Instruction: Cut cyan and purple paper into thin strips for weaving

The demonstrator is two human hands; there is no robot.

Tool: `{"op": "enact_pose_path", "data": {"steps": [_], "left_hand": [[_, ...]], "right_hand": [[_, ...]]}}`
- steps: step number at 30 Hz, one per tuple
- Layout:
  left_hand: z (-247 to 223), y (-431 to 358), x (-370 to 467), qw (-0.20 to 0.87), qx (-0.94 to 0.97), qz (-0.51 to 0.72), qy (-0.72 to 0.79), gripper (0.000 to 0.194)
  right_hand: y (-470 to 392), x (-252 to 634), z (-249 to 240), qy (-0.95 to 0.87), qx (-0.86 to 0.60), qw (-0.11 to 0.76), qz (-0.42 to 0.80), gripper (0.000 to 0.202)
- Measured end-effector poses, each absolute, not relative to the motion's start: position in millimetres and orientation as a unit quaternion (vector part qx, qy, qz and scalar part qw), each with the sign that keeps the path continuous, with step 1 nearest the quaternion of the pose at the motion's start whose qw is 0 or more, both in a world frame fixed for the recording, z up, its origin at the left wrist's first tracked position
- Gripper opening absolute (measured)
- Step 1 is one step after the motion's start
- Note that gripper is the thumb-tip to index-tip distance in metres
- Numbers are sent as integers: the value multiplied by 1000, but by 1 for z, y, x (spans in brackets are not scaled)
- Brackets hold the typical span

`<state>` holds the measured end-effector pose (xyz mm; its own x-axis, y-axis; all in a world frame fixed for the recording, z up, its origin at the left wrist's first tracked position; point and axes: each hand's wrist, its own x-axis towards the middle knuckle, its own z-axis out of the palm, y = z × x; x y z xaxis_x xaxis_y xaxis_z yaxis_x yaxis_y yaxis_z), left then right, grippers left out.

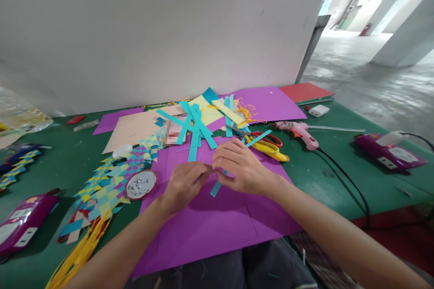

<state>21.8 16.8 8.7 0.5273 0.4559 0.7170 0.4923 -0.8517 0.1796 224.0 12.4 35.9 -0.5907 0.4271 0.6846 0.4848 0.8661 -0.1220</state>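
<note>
Head view: I see the purple sheet (210, 235) nearest. On it a turquoise strip (216, 188) slants near-left to far-right, below the right hand (237, 165), the closer one. Left hand (185, 185) meets it; both sets of fingers narrow, can't tell what's pinched. Loose strips (195, 137) lie beyond.

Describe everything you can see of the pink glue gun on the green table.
The glue gun has a pink, plastic-looking body and an orange trigger. It lies on the green tabletop, nozzle pointing toward the picture's left, its handle slanting toward the wearer. A thin, pale stick lies at its back end, reaching rightward, and a black cord runs from the handle's base. Neither the left hand nor the right hand touches it. Whether it is hot can't be told.
</note>
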Motion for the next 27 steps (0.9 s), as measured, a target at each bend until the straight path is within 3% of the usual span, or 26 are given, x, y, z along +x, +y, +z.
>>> {"op": "enact_pose_path", "data": {"steps": [9,22,27], "left_hand": [[7,19,21,61,-891,-358,-273,19],[12,16,20,23,-892,-377,-246,10],[17,16,18,0,-890,-391,-233,14]], "right_hand": [[12,223,31,-916,-221,291,-163,19],[16,227,33,-912,-203,324,-150,17],[25,235,30,-908,-210,332,-143,19]]}}
